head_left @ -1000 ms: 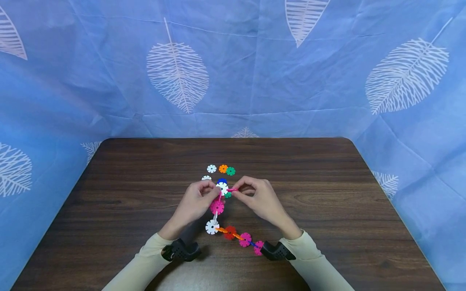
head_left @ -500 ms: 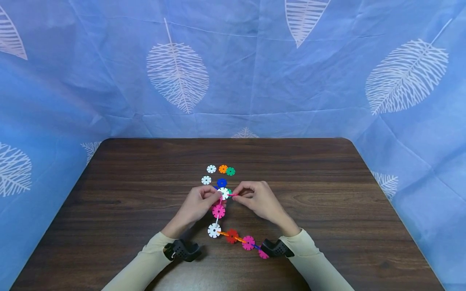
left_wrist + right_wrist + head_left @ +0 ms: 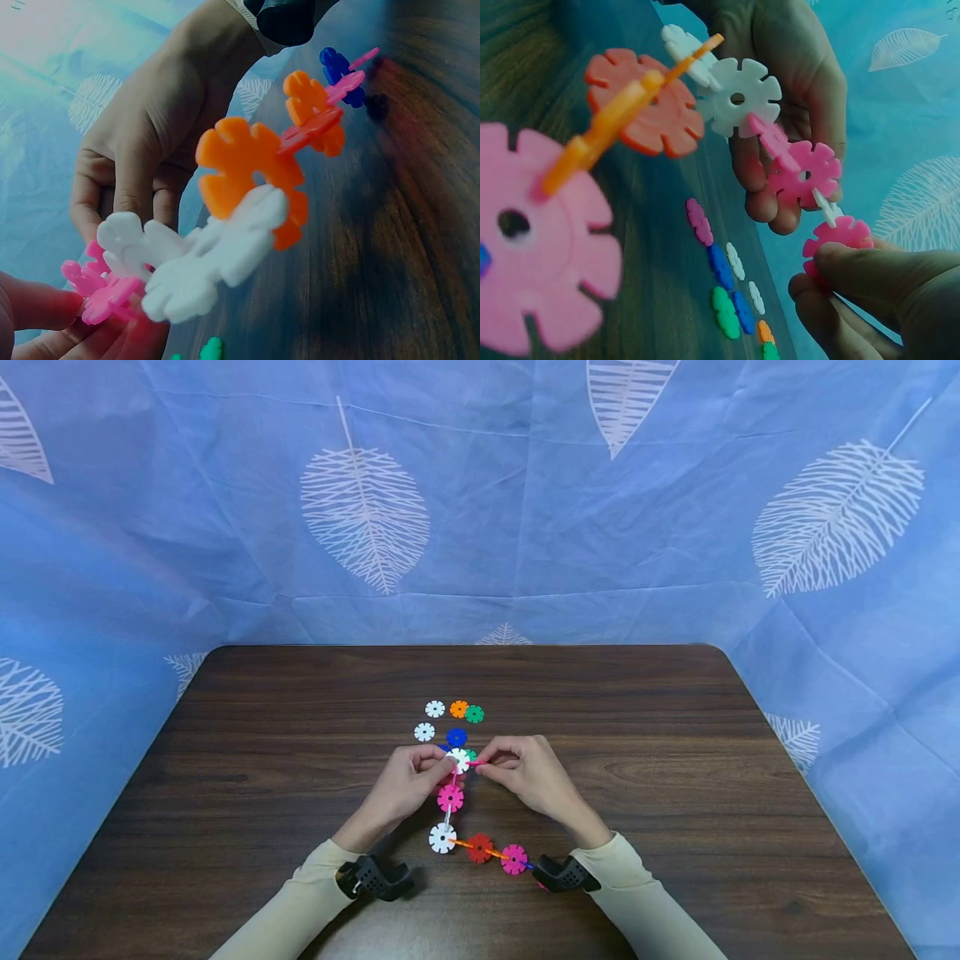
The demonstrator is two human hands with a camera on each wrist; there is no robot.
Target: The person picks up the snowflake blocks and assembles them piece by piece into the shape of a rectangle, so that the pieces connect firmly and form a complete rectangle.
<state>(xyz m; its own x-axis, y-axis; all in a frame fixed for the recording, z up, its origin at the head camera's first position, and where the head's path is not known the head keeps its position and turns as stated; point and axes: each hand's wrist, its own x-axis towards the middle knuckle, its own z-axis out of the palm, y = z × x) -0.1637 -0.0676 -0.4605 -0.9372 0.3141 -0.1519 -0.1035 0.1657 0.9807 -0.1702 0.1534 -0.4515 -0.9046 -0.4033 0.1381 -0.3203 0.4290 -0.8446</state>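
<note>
Plastic notched snowflake discs form a chain that runs between my hands and down toward me. In the head view my left hand (image 3: 405, 781) pinches its upper end at a white disc (image 3: 460, 761). My right hand (image 3: 532, 777) pinches a pink disc (image 3: 477, 763), seen edge-on against the white disc's right side; how deep the slots sit cannot be told. Below hang another pink disc (image 3: 450, 798) and a white disc (image 3: 442, 838). From there a red disc (image 3: 480, 848) and a pink disc (image 3: 513, 859) lead right, the tail partly hidden under the right wrist camera.
Beyond the hands, loose discs lie on the brown table (image 3: 637, 693): white (image 3: 435, 709), orange (image 3: 459, 709), green (image 3: 474, 714), a second white (image 3: 424, 732) and blue (image 3: 456, 737). A loose pink disc (image 3: 699, 221) shows in the right wrist view. Blue leaf-patterned cloth surrounds the table.
Both hands and the chain have come slightly nearer to me, and the chain's lower part has shifted a little right. The blue disc beyond is less covered now. Both grips stay the same.
</note>
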